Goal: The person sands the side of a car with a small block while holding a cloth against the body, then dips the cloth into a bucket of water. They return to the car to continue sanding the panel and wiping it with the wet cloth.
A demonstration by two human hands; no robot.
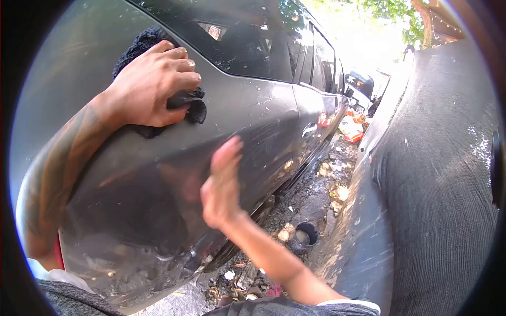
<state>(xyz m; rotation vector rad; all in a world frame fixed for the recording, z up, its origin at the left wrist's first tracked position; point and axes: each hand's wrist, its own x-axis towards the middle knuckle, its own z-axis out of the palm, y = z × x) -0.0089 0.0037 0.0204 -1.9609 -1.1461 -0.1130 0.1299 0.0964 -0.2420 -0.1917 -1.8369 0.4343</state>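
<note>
Between the glossy grey metal car side, where the left hand grips a dark fluffy cloth and the right hand hovers flat, and the rough dark grey wall runs a narrow open lane, cluttered low down by littered wet ground and a round black pot.

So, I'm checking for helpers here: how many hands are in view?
2. The left hand holds a dark cloth against the grey car; the right hand is lower, open, palm toward the car's side. None seem hidden.
</note>
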